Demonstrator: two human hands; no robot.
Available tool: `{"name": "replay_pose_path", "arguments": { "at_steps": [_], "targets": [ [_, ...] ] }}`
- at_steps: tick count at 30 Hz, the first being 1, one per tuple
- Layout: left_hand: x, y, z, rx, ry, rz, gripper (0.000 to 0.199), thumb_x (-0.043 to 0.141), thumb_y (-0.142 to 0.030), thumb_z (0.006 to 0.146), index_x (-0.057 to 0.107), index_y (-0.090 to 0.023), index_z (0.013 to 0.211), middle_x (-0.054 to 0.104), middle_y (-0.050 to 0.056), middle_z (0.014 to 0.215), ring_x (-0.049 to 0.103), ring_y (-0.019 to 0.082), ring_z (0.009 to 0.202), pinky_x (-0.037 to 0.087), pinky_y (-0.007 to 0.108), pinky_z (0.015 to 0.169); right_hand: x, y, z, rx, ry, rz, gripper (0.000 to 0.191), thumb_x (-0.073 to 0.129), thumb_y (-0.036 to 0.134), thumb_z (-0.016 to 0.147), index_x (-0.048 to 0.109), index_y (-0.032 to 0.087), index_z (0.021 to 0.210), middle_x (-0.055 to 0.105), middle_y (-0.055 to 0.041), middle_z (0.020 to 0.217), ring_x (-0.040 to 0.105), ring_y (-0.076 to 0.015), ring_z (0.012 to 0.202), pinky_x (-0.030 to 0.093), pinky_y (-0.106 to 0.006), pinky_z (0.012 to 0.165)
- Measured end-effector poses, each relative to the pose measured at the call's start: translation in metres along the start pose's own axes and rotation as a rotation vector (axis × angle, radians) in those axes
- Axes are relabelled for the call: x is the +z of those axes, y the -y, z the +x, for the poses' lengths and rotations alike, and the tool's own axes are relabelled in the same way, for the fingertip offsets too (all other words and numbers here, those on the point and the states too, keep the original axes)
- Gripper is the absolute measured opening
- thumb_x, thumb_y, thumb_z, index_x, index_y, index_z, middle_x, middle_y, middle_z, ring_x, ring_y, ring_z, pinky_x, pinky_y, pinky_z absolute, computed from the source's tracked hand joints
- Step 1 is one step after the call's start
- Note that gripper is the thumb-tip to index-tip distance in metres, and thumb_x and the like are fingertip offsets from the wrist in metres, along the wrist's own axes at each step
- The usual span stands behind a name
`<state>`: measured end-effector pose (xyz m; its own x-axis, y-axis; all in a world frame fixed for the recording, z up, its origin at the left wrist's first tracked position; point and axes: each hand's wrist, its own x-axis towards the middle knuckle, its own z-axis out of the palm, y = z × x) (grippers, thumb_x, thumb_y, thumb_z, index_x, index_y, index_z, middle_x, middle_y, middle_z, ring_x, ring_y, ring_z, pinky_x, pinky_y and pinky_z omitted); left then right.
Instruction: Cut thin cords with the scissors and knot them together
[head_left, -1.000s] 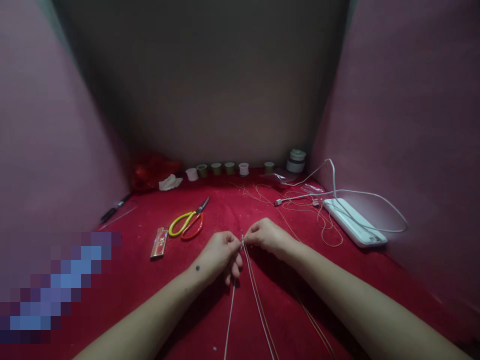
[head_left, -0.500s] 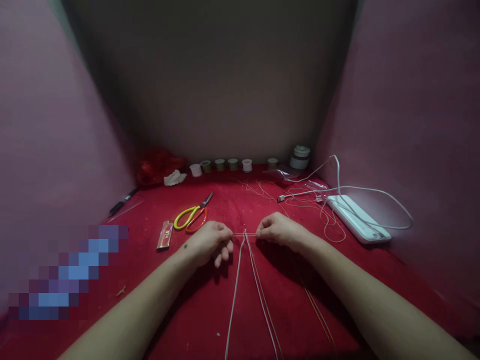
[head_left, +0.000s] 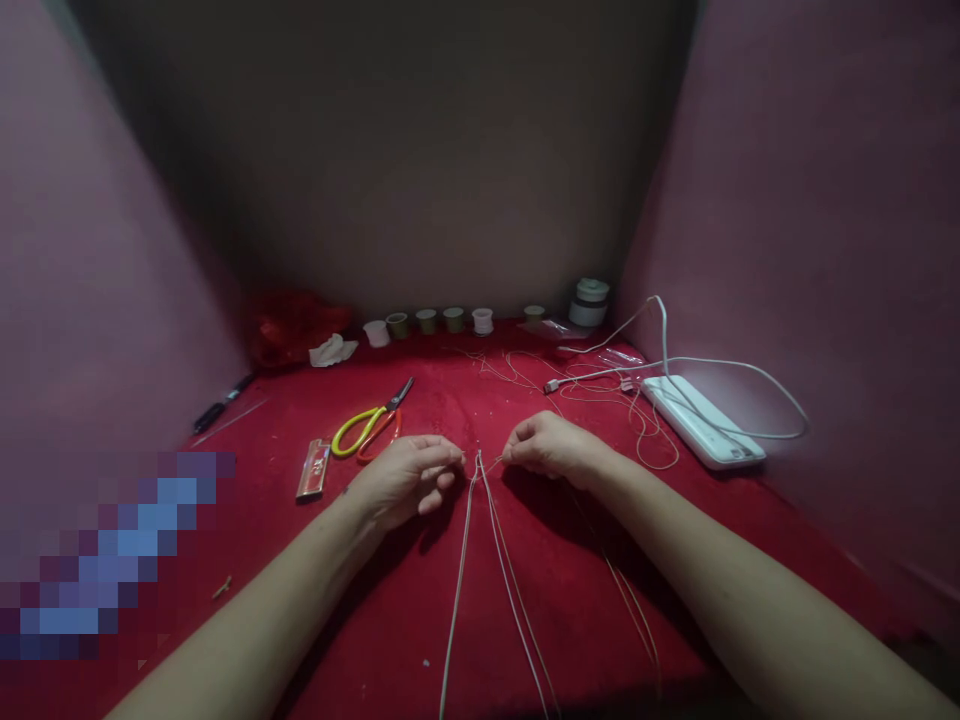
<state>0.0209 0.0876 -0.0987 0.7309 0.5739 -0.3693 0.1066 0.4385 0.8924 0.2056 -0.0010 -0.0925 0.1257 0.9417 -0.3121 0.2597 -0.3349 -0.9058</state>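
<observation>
Pale cords (head_left: 459,590) run up the red cloth (head_left: 390,620) from the near edge and meet at a small knot in the middle. Just left of that knot, my left hand (head_left: 424,475) pinches the end of a thin cord between thumb and forefinger, its other fingers loosely curled. On the right side my right hand (head_left: 544,445) pinches the thin cord too, close to the knot. More thin tan cord (head_left: 634,610) hangs down beneath my right forearm.
Yellow-and-red scissors (head_left: 367,425) and a lighter (head_left: 313,470) lie left of my hands. Small spools (head_left: 453,320) and a lidded jar (head_left: 589,303) line the back. At right are a white power bank (head_left: 701,425), its cable (head_left: 735,362) and loose tan thread (head_left: 645,455).
My hands have come slightly closer to the knot, and the thin cord between them, straight before, is now slack and bent. The whole view has shifted a little.
</observation>
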Motion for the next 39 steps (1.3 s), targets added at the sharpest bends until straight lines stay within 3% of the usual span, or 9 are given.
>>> {"name": "replay_pose_path", "arguments": {
  "at_steps": [8, 12, 16, 22, 26, 30, 34, 39],
  "targets": [
    [0.009, 0.011, 0.006, 0.044, 0.039, -0.118, 0.009, 0.060, -0.016, 0.073, 0.057, -0.008, 0.069, 0.060, 0.007, 0.069, 0.046, 0.002, 0.044, 0.033, 0.011, 0.035, 0.001, -0.005, 0.002, -0.016, 0.013, -0.004, 0.011, 0.058, 0.020, 0.065, 0.052, 0.014, 0.058, 0.039, 0.0057, 0.043, 0.027, -0.0037, 0.034, 0.016, -0.021, 0.036],
    [0.015, 0.008, 0.005, 0.100, 0.031, -0.115, 0.014, 0.059, -0.013, 0.072, 0.054, -0.012, 0.085, 0.065, 0.007, 0.078, 0.047, 0.004, 0.041, 0.035, 0.013, 0.033, 0.001, -0.004, 0.001, -0.001, 0.014, 0.000, 0.009, 0.057, 0.020, 0.065, 0.054, 0.014, 0.060, 0.039, 0.0061, 0.042, 0.027, -0.0038, 0.034, 0.016, -0.021, 0.036],
    [0.022, 0.004, 0.002, 0.240, 0.093, 0.096, 0.024, 0.055, -0.016, 0.074, 0.050, -0.014, 0.097, 0.065, 0.010, 0.094, 0.049, 0.006, 0.037, 0.031, 0.015, 0.028, 0.001, -0.003, 0.001, -0.007, 0.017, 0.023, 0.011, 0.058, 0.020, 0.065, 0.052, 0.014, 0.058, 0.039, 0.0064, 0.042, 0.028, -0.0035, 0.034, 0.017, -0.020, 0.036],
    [0.031, 0.007, 0.002, 0.351, -0.099, 0.466, 0.038, 0.050, -0.013, 0.073, 0.049, -0.014, 0.110, 0.066, 0.007, 0.087, 0.045, 0.003, 0.034, 0.036, 0.016, 0.032, 0.000, -0.007, 0.004, -0.039, 0.011, -0.002, 0.010, 0.059, 0.020, 0.064, 0.055, 0.013, 0.059, 0.039, 0.0063, 0.042, 0.029, -0.0037, 0.033, 0.017, -0.021, 0.035],
    [0.031, 0.015, 0.006, 0.453, -0.144, 0.566, 0.044, 0.056, -0.022, 0.074, 0.050, -0.018, 0.117, 0.066, 0.004, 0.083, 0.048, 0.006, 0.040, 0.035, 0.015, 0.032, 0.001, -0.006, 0.004, -0.025, -0.002, 0.001, 0.011, 0.058, 0.019, 0.065, 0.052, 0.014, 0.057, 0.039, 0.0066, 0.041, 0.028, -0.0034, 0.033, 0.017, -0.020, 0.035],
    [0.030, 0.022, 0.009, 0.510, -0.131, 0.614, 0.046, 0.057, -0.023, 0.075, 0.048, -0.022, 0.119, 0.066, 0.003, 0.085, 0.062, 0.012, 0.063, 0.042, 0.016, 0.043, 0.002, -0.003, 0.002, -0.021, -0.009, 0.001, 0.011, 0.057, 0.018, 0.065, 0.052, 0.014, 0.056, 0.037, 0.0070, 0.040, 0.027, -0.0033, 0.033, 0.017, -0.020, 0.035],
    [0.033, 0.026, 0.012, 0.517, -0.144, 0.703, 0.047, 0.056, -0.022, 0.075, 0.044, -0.023, 0.121, 0.063, 0.002, 0.087, 0.054, 0.008, 0.049, 0.040, 0.018, 0.041, 0.004, 0.000, 0.000, -0.026, -0.022, 0.009, 0.013, 0.056, 0.016, 0.065, 0.051, 0.014, 0.054, 0.037, 0.0073, 0.039, 0.027, -0.0029, 0.033, 0.018, -0.020, 0.036],
    [0.034, 0.025, 0.014, 0.599, -0.154, 0.840, 0.045, 0.054, -0.017, 0.074, 0.046, -0.019, 0.118, 0.057, -0.001, 0.071, 0.052, 0.009, 0.058, 0.043, 0.019, 0.055, 0.006, 0.002, -0.001, -0.019, -0.017, -0.011, 0.012, 0.058, 0.016, 0.064, 0.052, 0.014, 0.055, 0.039, 0.0070, 0.040, 0.030, -0.0034, 0.034, 0.020, -0.020, 0.037]
  ]
}}
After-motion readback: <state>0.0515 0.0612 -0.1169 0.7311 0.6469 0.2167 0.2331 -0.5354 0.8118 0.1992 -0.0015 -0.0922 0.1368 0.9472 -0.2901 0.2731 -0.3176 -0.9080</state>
